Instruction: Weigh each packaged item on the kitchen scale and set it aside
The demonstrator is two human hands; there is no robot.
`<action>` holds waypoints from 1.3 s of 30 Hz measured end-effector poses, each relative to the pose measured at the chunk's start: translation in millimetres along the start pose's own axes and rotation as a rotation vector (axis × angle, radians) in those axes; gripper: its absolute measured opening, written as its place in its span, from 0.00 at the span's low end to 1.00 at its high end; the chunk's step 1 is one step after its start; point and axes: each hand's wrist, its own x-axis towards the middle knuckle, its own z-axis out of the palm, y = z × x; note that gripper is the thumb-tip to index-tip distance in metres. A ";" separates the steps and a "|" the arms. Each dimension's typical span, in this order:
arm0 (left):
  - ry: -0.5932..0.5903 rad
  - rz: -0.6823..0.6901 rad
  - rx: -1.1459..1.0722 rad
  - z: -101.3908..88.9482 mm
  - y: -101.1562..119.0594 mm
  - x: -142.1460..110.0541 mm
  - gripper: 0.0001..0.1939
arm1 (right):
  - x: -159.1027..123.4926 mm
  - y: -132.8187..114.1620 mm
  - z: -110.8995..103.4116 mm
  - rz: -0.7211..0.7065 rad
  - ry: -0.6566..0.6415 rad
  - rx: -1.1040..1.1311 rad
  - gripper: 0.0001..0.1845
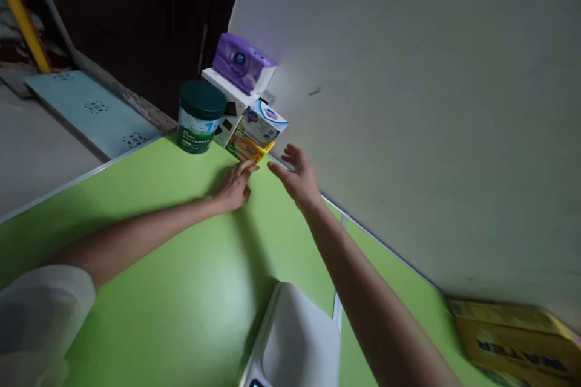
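My left hand (pixel 233 187) rests low over the green table, its fingers stretched toward the foot of a yellow soap box (pixel 247 148). Whether the fingertips touch that box I cannot tell. On top of the yellow box sits a white and blue soap box (pixel 263 123). To the right of both boxes, my right hand (pixel 299 176) is held in the air beside the wall, thumb and fingers apart, with nothing in it. The stacked boxes stand against a white carton with dark squares (pixel 221 133).
A dark green lidded tub (pixel 200 118) stands left of the carton, and a purple tissue pack (pixel 244 63) lies on top of it. A white device (pixel 295 338) lies on the green table (pixel 172 290) near me. A yellow carton (pixel 512 338) sits at lower right by the wall (pixel 431 121).
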 end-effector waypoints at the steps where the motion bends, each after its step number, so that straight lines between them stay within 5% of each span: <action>1: -0.021 -0.006 0.014 6.2 -5.3 -0.7 0.31 | 15.2 0.3 0.6 -0.017 0.021 -0.042 0.50; 9: -0.152 0.065 0.133 18.0 -4.3 -6.5 0.29 | 93.6 29.9 8.9 -0.115 0.058 -0.142 0.53; 21: -0.067 0.067 0.155 13.5 -7.1 -5.9 0.21 | 92.1 19.2 15.7 -0.148 0.069 -0.175 0.40; 25: 0.013 0.097 0.068 7.0 -5.4 -9.5 0.19 | 70.7 10.6 4.8 -0.148 0.068 -0.122 0.39; 30: 0.179 0.031 -0.031 -12.6 1.4 -23.8 0.21 | 24.8 12.0 -35.7 -0.121 0.102 -0.054 0.39; 34: 0.180 0.122 -0.067 -24.8 20.6 -42.2 0.20 | -29.3 32.2 -64.3 -0.076 0.099 -0.022 0.39; 39: 0.112 0.223 -0.061 -18.1 57.4 -56.7 0.18 | -95.7 66.1 -60.2 0.035 0.034 -0.053 0.38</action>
